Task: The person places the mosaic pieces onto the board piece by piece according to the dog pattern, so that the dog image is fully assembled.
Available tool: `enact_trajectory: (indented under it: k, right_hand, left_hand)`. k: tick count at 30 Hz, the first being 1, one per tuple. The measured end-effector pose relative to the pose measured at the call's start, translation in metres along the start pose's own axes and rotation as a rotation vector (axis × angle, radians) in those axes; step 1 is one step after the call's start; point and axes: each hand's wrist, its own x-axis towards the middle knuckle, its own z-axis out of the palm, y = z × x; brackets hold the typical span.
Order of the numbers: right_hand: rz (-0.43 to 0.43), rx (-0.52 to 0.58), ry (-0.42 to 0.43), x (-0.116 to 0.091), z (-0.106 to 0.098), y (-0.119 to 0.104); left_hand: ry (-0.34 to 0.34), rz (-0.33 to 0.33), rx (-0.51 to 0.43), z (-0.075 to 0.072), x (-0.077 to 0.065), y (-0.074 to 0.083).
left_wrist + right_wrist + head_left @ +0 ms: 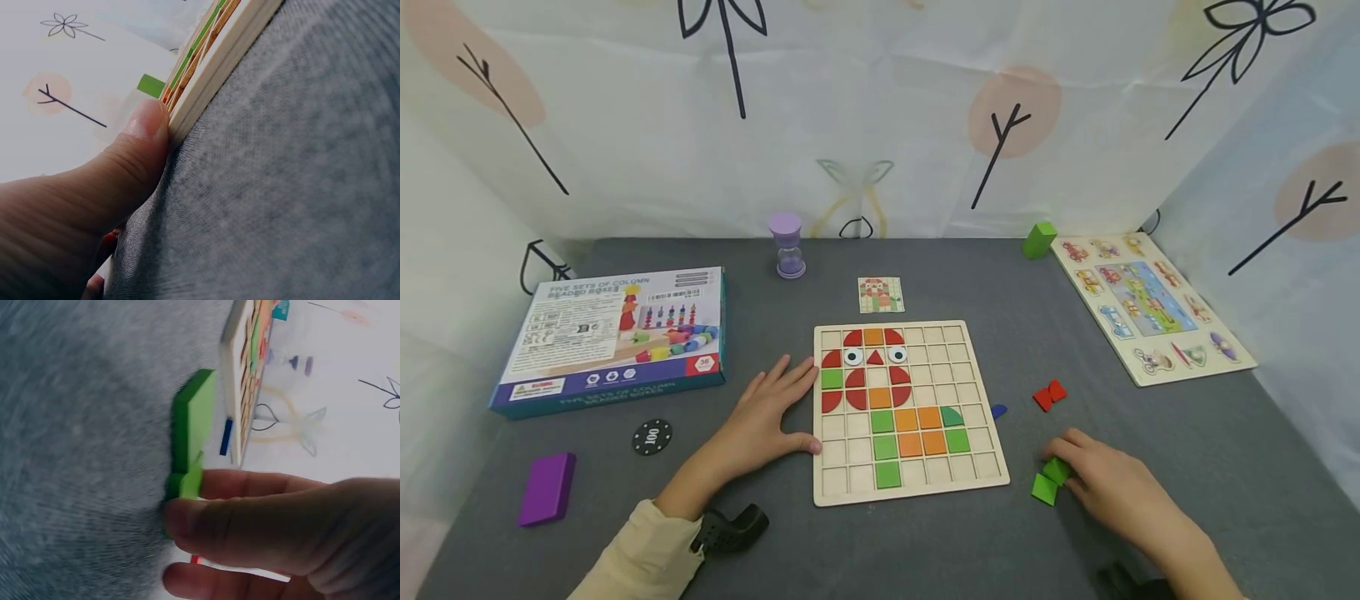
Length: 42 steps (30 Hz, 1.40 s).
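A wooden grid board (985, 462) lies in the middle of the grey table, carrying red, orange and green tiles and two eye tiles. Along its left edge rests my left hand (763, 425), fingers spread and thumb (147, 122) touching the side. To the right of the board, my right hand (1116, 487) pinches a green square tile (1057, 471) between thumb and fingers, low at the tabletop. A second green square tile (1043, 489) lies right against it. Red triangular tiles (1049, 395) sit just beyond that hand. A blue piece (998, 411) pokes out by the board's right edge.
Behind the board lies a small pattern card (881, 295), with a purple hourglass (787, 246) farther back. At left are a toy box (613, 337), a black round chip (652, 437) and a purple block (547, 489). A green block (1040, 240) and picture board (1138, 362) stand at right.
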Motion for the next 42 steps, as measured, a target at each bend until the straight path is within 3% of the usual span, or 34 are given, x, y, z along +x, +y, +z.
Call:
enact_trajectory:
  k: [6, 11, 15, 19, 35, 38, 42]
  right_hand:
    - [0.001, -0.048, 0.091, 0.006, -0.003, -0.003]
    - [-0.158, -0.021, 0.191, 0.019, 0.0, -0.027]
    - [-0.278, -0.025, 0.174, 0.032, 0.003, -0.051]
    - [-0.331, -0.063, 0.169, 0.037, 0.006, -0.063]
    - [-0.342, -0.078, 0.184, 0.041, 0.007, -0.067]
    - [-0.302, -0.069, 0.202, 0.039, 0.0, -0.058]
    - [-0.203, -0.044, 0.252, 0.04, -0.014, -0.027]
  left_hand:
    - [0.005, 0.005, 0.003, -0.001, 0.0, 0.0]
    - [0.015, 0.011, -0.001, 0.0, 0.0, -0.001]
    - [0.009, 0.01, 0.002, 0.0, 0.0, -0.001]
    - [0.003, 0.005, -0.001, 0.002, 0.0, 0.0]
    - [0.007, -0.004, 0.007, -0.001, 0.001, -0.001]
    - [0.005, -0.008, 0.011, -0.001, 0.001, 0.0]
    - [-0.005, -0.013, 0.018, 0.001, 0.0, 0.0]
